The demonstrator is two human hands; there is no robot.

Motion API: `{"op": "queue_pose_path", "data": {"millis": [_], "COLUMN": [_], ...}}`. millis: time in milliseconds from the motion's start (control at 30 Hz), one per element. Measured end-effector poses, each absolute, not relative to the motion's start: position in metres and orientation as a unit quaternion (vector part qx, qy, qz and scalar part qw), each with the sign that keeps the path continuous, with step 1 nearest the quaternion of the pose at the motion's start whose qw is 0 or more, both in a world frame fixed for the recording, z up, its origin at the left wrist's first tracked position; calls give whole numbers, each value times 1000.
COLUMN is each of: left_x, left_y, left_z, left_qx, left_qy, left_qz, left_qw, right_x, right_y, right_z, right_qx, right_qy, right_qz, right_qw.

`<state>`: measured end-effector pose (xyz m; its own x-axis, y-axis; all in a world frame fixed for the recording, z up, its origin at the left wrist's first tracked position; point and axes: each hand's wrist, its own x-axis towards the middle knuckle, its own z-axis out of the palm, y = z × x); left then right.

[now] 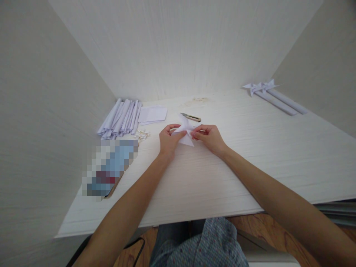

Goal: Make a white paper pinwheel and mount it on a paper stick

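Observation:
A white paper pinwheel (187, 126) with pointed blades is held between both hands above the middle of the table. My left hand (169, 140) grips its left side, the thumb lying across the front near the centre. On the other side, the thumb and fingers of my right hand (208, 136) pinch the paper close to the middle. Whether a small part sits between those fingertips is hidden. Just beyond the pinwheel lies a pair of thread snips (191, 117), its pointed blades toward the left.
White paper tubes (122, 116) are piled at the back left, beside square paper sheets (152, 114). Small pale pieces (142, 135) lie scattered nearby. A blurred-out phone-like device (112, 168) rests at the left. Finished pinwheels on tubes (275, 98) lie back right. Walls enclose three sides.

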<state>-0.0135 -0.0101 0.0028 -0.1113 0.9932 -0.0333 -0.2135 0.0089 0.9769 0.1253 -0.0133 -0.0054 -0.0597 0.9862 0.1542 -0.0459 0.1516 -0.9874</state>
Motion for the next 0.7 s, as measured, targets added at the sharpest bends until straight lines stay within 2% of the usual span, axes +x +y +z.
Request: {"op": "queue_pose_path", "data": {"millis": [700], "left_x": [-12], "left_y": [-14], "left_z": [2], "left_qx": [444], "left_qy": [464], "left_qz": [568], "left_qw": [515], "right_x": [121], "right_y": [-14], "right_z": [-5], "right_qx": [-471], "right_qy": [-525], "right_qz": [468], "right_qw": [532]}}
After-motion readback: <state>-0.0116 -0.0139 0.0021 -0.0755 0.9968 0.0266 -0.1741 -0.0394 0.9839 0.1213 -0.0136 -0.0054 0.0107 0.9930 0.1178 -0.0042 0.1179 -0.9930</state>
